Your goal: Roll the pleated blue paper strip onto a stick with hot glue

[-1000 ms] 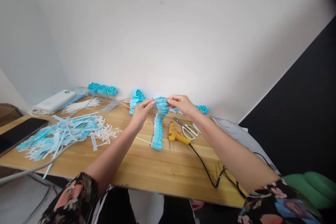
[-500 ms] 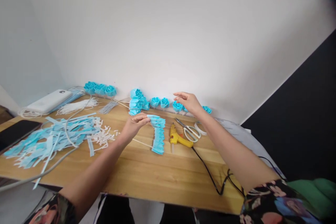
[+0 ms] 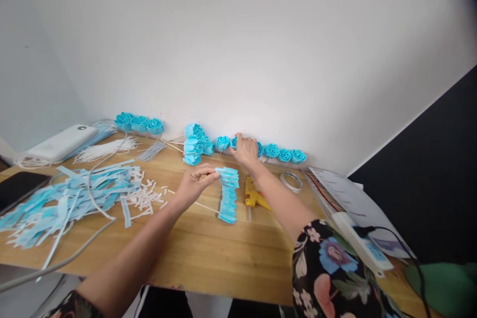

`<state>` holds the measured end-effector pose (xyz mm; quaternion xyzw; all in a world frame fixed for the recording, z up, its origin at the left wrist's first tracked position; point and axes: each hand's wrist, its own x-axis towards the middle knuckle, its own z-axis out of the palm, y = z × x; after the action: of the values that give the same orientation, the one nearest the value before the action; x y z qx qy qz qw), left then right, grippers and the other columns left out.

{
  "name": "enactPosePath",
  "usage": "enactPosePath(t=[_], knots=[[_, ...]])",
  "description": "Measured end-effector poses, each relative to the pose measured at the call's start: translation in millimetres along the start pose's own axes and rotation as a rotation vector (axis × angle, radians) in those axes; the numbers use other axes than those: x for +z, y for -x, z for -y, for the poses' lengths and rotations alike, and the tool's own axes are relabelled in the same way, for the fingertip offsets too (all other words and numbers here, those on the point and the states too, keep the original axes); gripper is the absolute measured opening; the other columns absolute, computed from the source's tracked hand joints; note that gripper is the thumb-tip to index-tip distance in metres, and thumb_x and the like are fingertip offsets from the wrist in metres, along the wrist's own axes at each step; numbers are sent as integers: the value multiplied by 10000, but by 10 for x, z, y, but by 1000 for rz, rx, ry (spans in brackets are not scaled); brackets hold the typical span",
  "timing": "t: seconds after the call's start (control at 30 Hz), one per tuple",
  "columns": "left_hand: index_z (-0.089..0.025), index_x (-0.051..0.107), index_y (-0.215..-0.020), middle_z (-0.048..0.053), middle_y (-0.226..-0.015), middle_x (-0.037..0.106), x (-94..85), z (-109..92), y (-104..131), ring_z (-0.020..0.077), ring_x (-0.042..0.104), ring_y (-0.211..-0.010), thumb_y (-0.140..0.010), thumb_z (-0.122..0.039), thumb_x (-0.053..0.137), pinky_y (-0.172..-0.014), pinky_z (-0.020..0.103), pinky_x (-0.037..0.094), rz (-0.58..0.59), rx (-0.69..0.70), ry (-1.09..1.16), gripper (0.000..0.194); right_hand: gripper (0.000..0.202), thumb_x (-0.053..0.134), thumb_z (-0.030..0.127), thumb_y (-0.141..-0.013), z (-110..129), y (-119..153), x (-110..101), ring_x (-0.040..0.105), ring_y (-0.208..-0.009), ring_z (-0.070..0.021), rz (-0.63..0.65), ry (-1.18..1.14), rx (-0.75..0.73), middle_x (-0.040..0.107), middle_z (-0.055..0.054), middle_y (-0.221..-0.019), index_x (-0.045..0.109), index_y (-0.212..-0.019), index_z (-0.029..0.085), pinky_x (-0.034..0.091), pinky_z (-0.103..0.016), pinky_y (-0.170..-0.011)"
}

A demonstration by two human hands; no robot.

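My left hand (image 3: 197, 182) pinches the upper end of a pleated light-blue strip (image 3: 228, 198) between thumb and fingers. The strip lies along a thin stick (image 3: 206, 206) on the wood. Over by the wall, my right hand (image 3: 247, 151) has its thumb and fingers around a blue rose (image 3: 233, 143) in a row of similar ones; the hand covers part of the row. Beside it are another rose (image 3: 222, 143) and a stack of blue petalled flowers (image 3: 193, 144). Below my right forearm lies a yellow glue gun (image 3: 253, 197), partly covered. The scissors are hidden.
Blue strips (image 3: 82, 191) and white snippets (image 3: 145, 196) are heaped on the left, near a phone (image 3: 22, 189) and a white power bank (image 3: 61, 144). A cable loops across them. To the right are a wire coil (image 3: 291, 182), papers (image 3: 346, 198) and a power strip (image 3: 359, 243).
My right hand has moved left and down from above the row onto a rose. My left hand still pinches the pleated strip. The forearm now covers the scissors.
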<state>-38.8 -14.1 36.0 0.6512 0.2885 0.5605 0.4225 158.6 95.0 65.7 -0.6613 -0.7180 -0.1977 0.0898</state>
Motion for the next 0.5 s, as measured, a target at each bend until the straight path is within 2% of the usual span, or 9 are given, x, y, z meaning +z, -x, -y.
enactPosePath(t=[0.1,0.27,0.37,0.5], knots=[[-180,730,-748,10,-779,654,-11,-16,-3,144,581,-789,-800,-331,686,-761,238,447,-9,-19,12,166,418,544,339,-901,-43,-54,-48,609,-1005,-295,-42,-10,11,715,-152,-1019,464,-1266,153,309,-382,-890],[-175,730,-737,8,-760,643,-31,-51,-19,142,570,-777,-788,-339,685,-747,234,438,-16,-50,40,177,500,533,336,-907,-268,-186,-379,601,-1001,-315,-205,4,-9,716,-154,-1018,393,-1352,156,294,-399,-869],[-174,726,-734,9,-758,646,-26,-61,-17,147,565,-778,-772,-358,692,-741,238,434,-33,-92,49,191,547,539,382,-911,-344,-142,-469,607,-1000,-312,-182,21,-31,718,-147,-1022,378,-1386,164,298,-397,-863],[-167,708,-716,11,-753,639,-20,-73,-6,154,553,-772,-742,-397,709,-738,249,427,-51,-152,52,231,513,528,422,-922,-367,9,-403,618,-996,-296,-98,18,-41,713,-137,-1067,423,-1360,176,316,-390,-852]])
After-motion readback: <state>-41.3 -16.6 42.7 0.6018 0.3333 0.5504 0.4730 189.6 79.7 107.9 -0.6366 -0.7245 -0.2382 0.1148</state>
